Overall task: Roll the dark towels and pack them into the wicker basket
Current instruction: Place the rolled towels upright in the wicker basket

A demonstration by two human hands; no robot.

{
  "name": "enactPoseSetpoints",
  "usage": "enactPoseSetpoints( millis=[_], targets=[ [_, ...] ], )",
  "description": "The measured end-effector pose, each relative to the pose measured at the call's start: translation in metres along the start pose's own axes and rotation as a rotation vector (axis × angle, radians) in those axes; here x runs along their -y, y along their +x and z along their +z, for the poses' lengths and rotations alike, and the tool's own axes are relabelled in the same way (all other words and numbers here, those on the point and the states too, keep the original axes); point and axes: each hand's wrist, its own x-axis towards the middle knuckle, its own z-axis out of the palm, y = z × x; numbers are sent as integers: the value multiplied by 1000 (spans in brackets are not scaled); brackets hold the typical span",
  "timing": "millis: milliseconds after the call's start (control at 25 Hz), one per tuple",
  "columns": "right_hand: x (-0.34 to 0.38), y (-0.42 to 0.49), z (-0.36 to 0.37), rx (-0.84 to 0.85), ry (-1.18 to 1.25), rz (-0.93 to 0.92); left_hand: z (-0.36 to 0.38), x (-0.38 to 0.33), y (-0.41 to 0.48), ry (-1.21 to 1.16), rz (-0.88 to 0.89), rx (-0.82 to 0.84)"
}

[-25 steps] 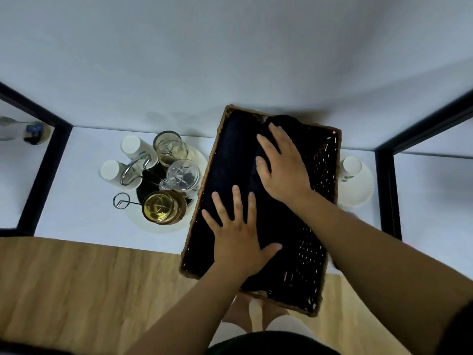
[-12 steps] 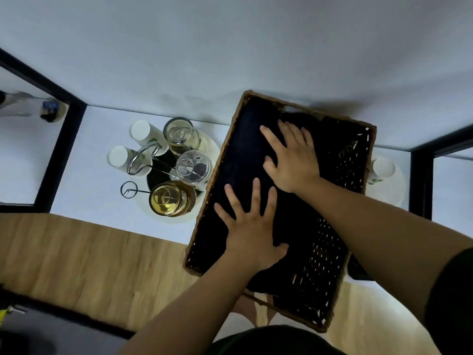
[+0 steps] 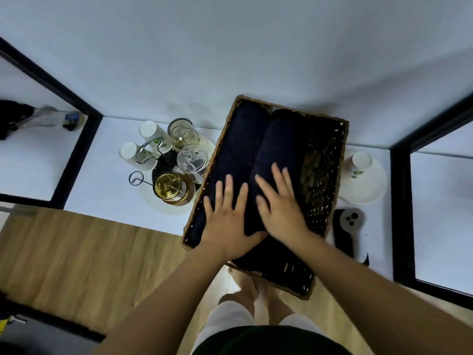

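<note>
A long wicker basket (image 3: 330,175) stands on the white table, its near end hanging over the table edge. Two rolled dark towels lie side by side in its left half: the left roll (image 3: 238,147) against the left wall, the right roll (image 3: 281,142) beside it. The basket's right part shows bare weave. My left hand (image 3: 227,221) lies flat, fingers spread, on the near end of the left roll. My right hand (image 3: 281,208) rests flat on the near end of the right roll. Neither hand grips anything.
Left of the basket a white plate (image 3: 153,203) carries glass jars, a glass and a wire holder, with two paper cups (image 3: 151,134) behind. Right of it stand a white fluted plate (image 3: 371,188) with a paper cup (image 3: 361,162) and a dark device (image 3: 348,229). Black frame posts flank the table.
My right hand has slid back from the far part of the right roll to its near end, beside my left hand. The camera view shifted; more of the rolls shows.
</note>
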Motion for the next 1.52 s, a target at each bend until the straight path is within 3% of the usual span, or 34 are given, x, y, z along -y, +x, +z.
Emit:
enactPoseSetpoints(
  millis=[160,480,720,920,1080,1240,1520],
  targets=[
    [19,-60,2,284,-1,126,9,6,-39,-10,-165,55],
    [26,-59,3,303,-177,69,6,4,-39,89,-164,132],
    [19,-109,12,345,-259,-91,32,10,-73,173,25,-22],
    [4,-125,6,443,-510,-233,26,31,-83,261,146,18],
    [-4,-122,-22,514,-648,-246,30,27,-92,276,218,-7],
    [-10,-129,-39,489,-675,-179,34,22,-96,184,281,-45],
    [45,-130,-2,348,-746,-35,27,38,-97,113,196,-35]
  ],
)
